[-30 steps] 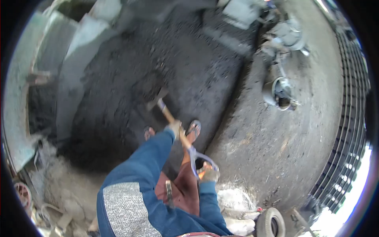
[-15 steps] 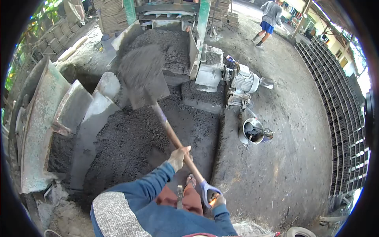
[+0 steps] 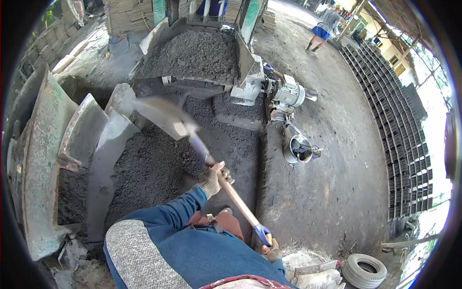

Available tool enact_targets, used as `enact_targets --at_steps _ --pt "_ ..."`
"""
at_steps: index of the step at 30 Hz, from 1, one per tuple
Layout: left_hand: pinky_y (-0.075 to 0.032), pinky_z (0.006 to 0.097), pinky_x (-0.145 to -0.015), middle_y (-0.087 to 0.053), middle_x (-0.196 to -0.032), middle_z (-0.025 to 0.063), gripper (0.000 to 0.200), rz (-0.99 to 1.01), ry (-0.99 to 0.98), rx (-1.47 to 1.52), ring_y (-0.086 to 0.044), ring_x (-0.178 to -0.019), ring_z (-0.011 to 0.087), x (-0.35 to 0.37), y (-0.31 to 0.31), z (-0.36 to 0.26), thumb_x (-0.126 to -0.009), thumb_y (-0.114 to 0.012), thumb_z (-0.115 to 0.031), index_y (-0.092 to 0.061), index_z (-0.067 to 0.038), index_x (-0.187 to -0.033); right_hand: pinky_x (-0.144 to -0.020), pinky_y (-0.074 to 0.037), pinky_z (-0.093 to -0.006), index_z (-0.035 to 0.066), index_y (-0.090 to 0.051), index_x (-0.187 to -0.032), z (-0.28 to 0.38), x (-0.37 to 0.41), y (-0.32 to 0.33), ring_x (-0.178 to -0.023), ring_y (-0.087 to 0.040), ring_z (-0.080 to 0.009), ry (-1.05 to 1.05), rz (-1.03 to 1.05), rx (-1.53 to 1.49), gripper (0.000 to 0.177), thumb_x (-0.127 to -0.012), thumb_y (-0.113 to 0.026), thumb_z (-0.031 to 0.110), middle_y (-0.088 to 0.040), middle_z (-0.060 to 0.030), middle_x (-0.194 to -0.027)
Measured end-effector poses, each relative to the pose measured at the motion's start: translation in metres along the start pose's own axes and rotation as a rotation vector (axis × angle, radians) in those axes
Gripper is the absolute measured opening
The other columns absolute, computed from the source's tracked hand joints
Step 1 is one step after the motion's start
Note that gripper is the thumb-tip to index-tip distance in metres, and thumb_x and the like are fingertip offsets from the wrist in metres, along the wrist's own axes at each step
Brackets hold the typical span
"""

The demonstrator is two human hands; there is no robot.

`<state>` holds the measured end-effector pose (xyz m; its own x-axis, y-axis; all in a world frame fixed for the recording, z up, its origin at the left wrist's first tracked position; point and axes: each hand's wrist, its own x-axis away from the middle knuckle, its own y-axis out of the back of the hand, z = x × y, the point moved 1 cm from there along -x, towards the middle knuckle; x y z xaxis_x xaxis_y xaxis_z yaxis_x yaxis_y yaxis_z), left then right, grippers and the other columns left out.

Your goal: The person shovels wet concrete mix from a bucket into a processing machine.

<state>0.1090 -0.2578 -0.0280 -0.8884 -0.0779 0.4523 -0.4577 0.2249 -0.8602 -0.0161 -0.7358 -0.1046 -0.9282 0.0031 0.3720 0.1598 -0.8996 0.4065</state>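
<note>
A long shovel [image 3: 238,200] slants across the view, its blade [image 3: 161,115] blurred by motion above a bed of dark, crumbly material [image 3: 149,173]. Gloved, my left hand [image 3: 215,179] is wrapped round the middle of the wooden shaft. My right hand [image 3: 273,251] is closed on the blue grip at the shovel's end, close to my body. Beyond the blade, a hopper [image 3: 245,55] holds a heap of the same dark material [image 3: 197,55].
Curved rusty metal plates [image 3: 48,159] stand at the left. To the right are an electric motor [image 3: 290,94] and a metal bucket [image 3: 291,153]. Stacked dark racks [image 3: 390,120] line the far right. A tyre [image 3: 364,270] lies near my right side. Another person [image 3: 327,26] walks at the back.
The shovel blade has come back from over the hopper, toward me and lower. The heap now lies in the hopper, and the blade appears bare. The other person has moved slightly.
</note>
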Motion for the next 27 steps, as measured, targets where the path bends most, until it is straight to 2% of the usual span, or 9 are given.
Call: enact_targets --at_steps 2,3,6,7,8,13,16,21,27 --pt "-0.05 0.0481 -0.068 -0.049 -0.065 0.0029 0.025 0.02 -0.038 -0.07 -0.05 -0.054 0.0201 0.0 -0.045 -0.017 -0.091 -0.064 -0.027 -0.044 -0.017 -0.08 -0.075 -0.055 -0.0315 0.001 -0.049 -0.129 0.121 0.022 -0.015 -0.083 -0.061 -0.0173 -0.371 0.069 -0.23 0.046 -0.089 -0.069 0.011 -0.061 -0.01 -0.109" --pt "-0.05 0.0469 -0.067 -0.049 -0.064 0.0024 0.026 0.046 -0.041 -0.079 -0.05 -0.055 0.0193 -0.004 -0.061 -0.023 -0.091 -0.065 -0.029 -0.044 -0.017 -0.079 -0.07 -0.05 -0.0289 0.004 -0.057 -0.118 0.03 -0.013 -0.009 -0.079 -0.058 -0.0163 -0.022 0.039 -0.058 0.026 -0.093 -0.06 0.008 -0.059 -0.0018 -0.095" --pt "-0.049 0.0449 -0.068 -0.051 -0.065 0.0002 0.027 0.183 -0.031 -0.071 -0.052 -0.056 0.018 -0.007 -0.107 -0.04 -0.09 -0.067 -0.032 -0.047 -0.018 -0.079 -0.061 -0.049 -0.033 0.005 -0.063 -0.108 0.054 -0.034 -0.001 -0.065 -0.056 -0.0143 -0.433 -0.155 0.471 0.02 -0.09 -0.061 0.012 -0.06 -0.0004 -0.081" --pt "-0.049 0.0438 -0.066 -0.051 -0.065 0.0 0.026 0.177 -0.079 -0.042 -0.052 -0.055 0.0175 -0.006 -0.12 -0.042 -0.09 -0.067 -0.03 -0.047 -0.018 -0.079 -0.058 -0.05 -0.0338 0.008 -0.066 -0.1 0.015 -0.04 0.004 -0.063 -0.059 -0.0185 -0.327 -0.084 -0.472 0.016 -0.088 -0.063 0.018 -0.062 -0.0013 -0.076" --pt "-0.049 0.0427 -0.063 -0.05 -0.064 -0.0003 0.026 0.181 -0.129 -0.019 -0.053 -0.055 0.0169 -0.006 -0.138 -0.049 -0.09 -0.068 -0.029 -0.048 -0.017 -0.079 -0.055 -0.05 -0.0337 0.012 -0.064 -0.091 0.038 -0.037 0.0 -0.061 -0.059 -0.021 -0.359 -0.039 -0.827 0.009 -0.087 -0.063 0.02 -0.062 -0.0031 -0.073" --pt "-0.05 0.0398 -0.049 -0.052 -0.066 0.0019 0.018 -0.052 -0.184 -0.138 -0.051 -0.046 0.0163 -0.057 -0.172 -0.114 -0.086 -0.072 -0.013 -0.054 -0.009 -0.085 -0.056 -0.049 -0.0354 0.018 -0.054 -0.08 0.15 -0.014 -0.006 -0.065 -0.057 -0.0216 -0.265 0.358 -1.442 0.02 -0.089 -0.065 0.032 -0.06 -0.0065 -0.076" --pt "-0.048 0.0383 -0.05 -0.052 -0.066 0.0014 0.015 0.006 -0.144 -0.092 -0.051 -0.049 0.0154 -0.117 -0.152 -0.179 -0.086 -0.068 -0.01 -0.054 -0.01 -0.083 -0.054 -0.047 -0.0368 0.014 -0.055 -0.087 0.27 -0.005 -0.062 -0.059 -0.051 -0.0194 -0.193 0.253 -1.262 0.02 -0.089 -0.067 0.031 -0.052 0.0001 -0.071" --pt "-0.046 0.0377 -0.054 -0.05 -0.068 -0.0004 0.022 -0.028 -0.076 -0.188 -0.051 -0.05 0.0149 -0.17 -0.148 -0.254 -0.085 -0.068 -0.012 -0.048 -0.015 -0.076 -0.056 -0.048 -0.0421 0.013 -0.054 -0.089 0.322 -0.038 -0.138 -0.058 -0.051 -0.021 -0.141 0.13 -1.14 0.02 -0.088 -0.065 0.028 -0.052 -0.0021 -0.068" --pt "-0.047 0.0398 -0.054 -0.048 -0.064 0.0028 0.019 -0.008 -0.083 -0.225 -0.051 -0.051 0.0169 -0.221 -0.167 -0.342 -0.084 -0.061 -0.007 -0.045 -0.011 -0.075 -0.05 -0.03 -0.0275 0.015 -0.049 -0.084 0.39 -0.068 -0.242 -0.053 -0.029 -0.0101 -0.053 0.08 -1.245 0.031 -0.082 -0.073 0.035 -0.033 0.0072 -0.064"
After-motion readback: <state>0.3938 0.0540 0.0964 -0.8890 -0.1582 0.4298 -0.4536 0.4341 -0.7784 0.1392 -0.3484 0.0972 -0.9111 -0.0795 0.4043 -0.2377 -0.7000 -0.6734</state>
